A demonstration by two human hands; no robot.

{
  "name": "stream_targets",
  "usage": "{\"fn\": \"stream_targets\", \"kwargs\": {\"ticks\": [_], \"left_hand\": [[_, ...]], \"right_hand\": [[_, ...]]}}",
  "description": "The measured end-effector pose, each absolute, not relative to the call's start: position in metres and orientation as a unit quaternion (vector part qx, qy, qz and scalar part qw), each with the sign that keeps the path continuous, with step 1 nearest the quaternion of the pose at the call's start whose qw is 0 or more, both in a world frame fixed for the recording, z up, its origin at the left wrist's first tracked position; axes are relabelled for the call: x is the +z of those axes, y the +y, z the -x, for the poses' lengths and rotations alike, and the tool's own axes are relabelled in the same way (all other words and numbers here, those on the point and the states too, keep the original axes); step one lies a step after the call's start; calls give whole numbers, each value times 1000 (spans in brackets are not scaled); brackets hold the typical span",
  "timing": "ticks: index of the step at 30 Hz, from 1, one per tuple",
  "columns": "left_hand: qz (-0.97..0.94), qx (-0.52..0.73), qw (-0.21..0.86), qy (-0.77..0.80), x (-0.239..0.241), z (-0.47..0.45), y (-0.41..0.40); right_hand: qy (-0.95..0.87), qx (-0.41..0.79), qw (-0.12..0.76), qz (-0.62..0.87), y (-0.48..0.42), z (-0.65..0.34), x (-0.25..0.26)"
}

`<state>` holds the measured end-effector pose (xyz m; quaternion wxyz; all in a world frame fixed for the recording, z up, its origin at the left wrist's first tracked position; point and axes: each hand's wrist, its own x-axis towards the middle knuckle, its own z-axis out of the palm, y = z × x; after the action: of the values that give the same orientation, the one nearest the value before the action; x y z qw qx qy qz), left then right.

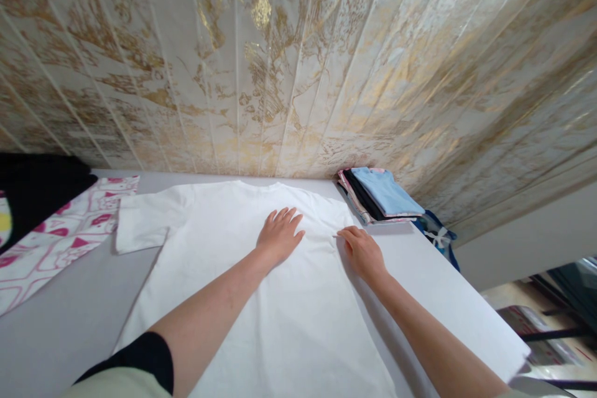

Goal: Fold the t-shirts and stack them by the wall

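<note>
A white T-shirt (224,273) lies spread on the table, its neckline toward the wall and its left sleeve stretched out flat. My left hand (278,236) rests on the upper part of the shirt, palm down with the fingers apart. At the shirt's right edge, my right hand (362,252) has its fingers closed in a pinch on the fabric close to the right sleeve. Small creases run through the cloth between the two hands. The right sleeve is bunched and partly folded.
A stack of folded clothes (385,196), light blue on top, sits at the back right. Beside it is a blue item with a white tie (438,236). Pink-and-white printed cloth (69,242) and a black garment (41,193) lie at the left. A gold-patterned curtain (261,74) hangs behind the table (433,280).
</note>
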<state>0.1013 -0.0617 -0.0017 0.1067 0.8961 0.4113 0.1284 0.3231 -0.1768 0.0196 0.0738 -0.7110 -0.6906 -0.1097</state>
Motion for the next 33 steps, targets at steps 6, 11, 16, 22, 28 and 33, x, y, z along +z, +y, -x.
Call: {"fn": "stream_targets", "kwargs": {"ticks": [6,11,16,22,28,33], "left_hand": [[-894,134,114,411,-5,-102,-60],[-895,127,117,412,-2,-102,-62],[-894,121,120,414,3,-101,-63],[-896,125,118,410,2,-101,-62],[-895,129,117,411,0,-101,-62],[-894,133,116,411,-2,-102,-61]], "right_hand": [[-618,-118,80,773,-185,-343,18],[-533,-35,214,818,-173,-359,20],[-452,148,336,813,-147,-360,22],[-314,464,428,709,-142,-350,30],[-293,467,441,708,-144,-346,39],[-309,357,464,750,-144,-342,39]]}}
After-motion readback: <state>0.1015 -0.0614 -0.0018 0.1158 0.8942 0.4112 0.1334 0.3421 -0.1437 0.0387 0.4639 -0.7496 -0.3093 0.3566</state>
